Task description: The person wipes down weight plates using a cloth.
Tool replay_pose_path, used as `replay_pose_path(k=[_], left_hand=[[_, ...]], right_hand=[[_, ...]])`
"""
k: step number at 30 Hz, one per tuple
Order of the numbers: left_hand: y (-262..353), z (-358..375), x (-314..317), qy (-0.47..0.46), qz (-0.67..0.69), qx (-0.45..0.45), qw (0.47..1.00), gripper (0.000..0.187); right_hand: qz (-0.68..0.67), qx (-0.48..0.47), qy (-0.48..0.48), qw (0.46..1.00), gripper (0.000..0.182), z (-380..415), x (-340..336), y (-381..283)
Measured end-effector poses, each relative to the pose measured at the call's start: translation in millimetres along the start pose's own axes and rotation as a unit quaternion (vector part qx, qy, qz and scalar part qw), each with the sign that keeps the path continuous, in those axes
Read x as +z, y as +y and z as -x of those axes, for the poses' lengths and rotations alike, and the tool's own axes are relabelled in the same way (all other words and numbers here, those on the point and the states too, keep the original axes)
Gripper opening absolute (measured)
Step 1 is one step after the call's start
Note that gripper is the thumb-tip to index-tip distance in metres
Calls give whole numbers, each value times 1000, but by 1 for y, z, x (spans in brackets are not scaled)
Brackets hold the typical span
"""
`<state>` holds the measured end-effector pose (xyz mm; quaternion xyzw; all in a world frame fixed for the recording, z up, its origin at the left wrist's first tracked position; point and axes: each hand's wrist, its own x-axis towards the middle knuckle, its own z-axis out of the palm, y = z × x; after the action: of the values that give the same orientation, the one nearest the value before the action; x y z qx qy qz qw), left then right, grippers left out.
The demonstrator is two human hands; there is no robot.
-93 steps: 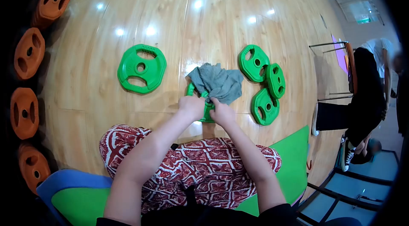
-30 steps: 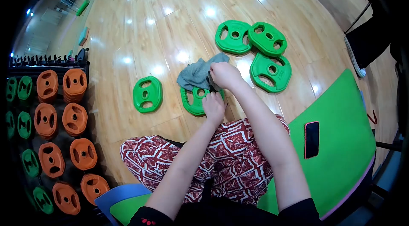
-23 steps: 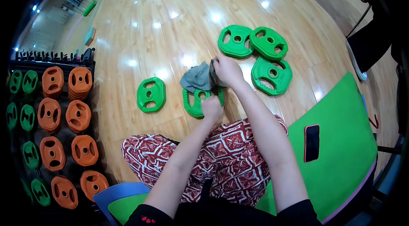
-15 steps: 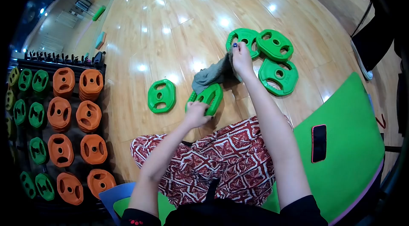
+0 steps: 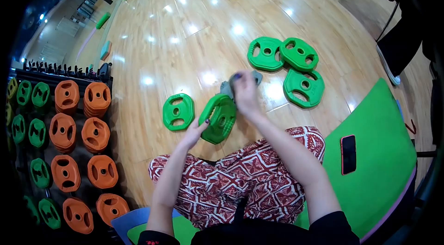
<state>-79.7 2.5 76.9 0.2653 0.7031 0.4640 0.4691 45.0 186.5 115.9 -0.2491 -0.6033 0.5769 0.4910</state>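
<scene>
My left hand [image 5: 194, 134] is closed around the left edge of a green weight plate [image 5: 219, 122], its thumb lying over the rim. The plate is tilted up in front of my crossed legs. Against its upper right side, my right hand [image 5: 246, 94] grips a grey cloth [image 5: 226, 89]; the hand is smeared by motion and hides part of the cloth. Another green plate [image 5: 178, 112] lies flat on the floor to the left. Farther right lie three more: one plate [image 5: 265, 54], a second plate [image 5: 299, 54] overlapping it, and a third plate [image 5: 304, 88] nearer to me.
A rack [image 5: 46, 152] on the left bears several orange, green and yellow plates. On the right, a phone [image 5: 348, 155] rests on a green mat [image 5: 374, 189]. Beyond it are a person's leg and shoe [image 5: 390, 67] and a chair leg [image 5: 388, 21].
The held plate has been tipped up from the floor, and my left hand now grips its left edge. My right hand has come down and left with the cloth, to the plate's side.
</scene>
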Motion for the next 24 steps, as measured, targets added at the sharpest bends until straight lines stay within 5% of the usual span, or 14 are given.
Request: replay_pose_path(k=[4, 6, 11, 19, 22, 24], left_hand=[[-6, 23, 4, 10, 29, 18, 999, 41], [-13, 25, 0, -8, -27, 14, 999, 46], [-28, 11, 8, -22, -76, 102, 992, 55], [-18, -5, 32, 14, -39, 87, 995, 62], [-9, 4, 35, -20, -83, 41, 996, 61], [-13, 10, 32, -53, -153, 104, 981, 57]], right_hand=[[226, -203, -268, 914, 12, 46, 34, 2], [273, -296, -323, 857, 16, 60, 40, 15], [379, -243, -250, 857, 17, 43, 29, 29], [456, -216, -146, 851, 15, 35, 18, 21], [420, -326, -199, 823, 16, 43, 13, 5], [410, -359, -216, 810, 18, 42, 11, 16]])
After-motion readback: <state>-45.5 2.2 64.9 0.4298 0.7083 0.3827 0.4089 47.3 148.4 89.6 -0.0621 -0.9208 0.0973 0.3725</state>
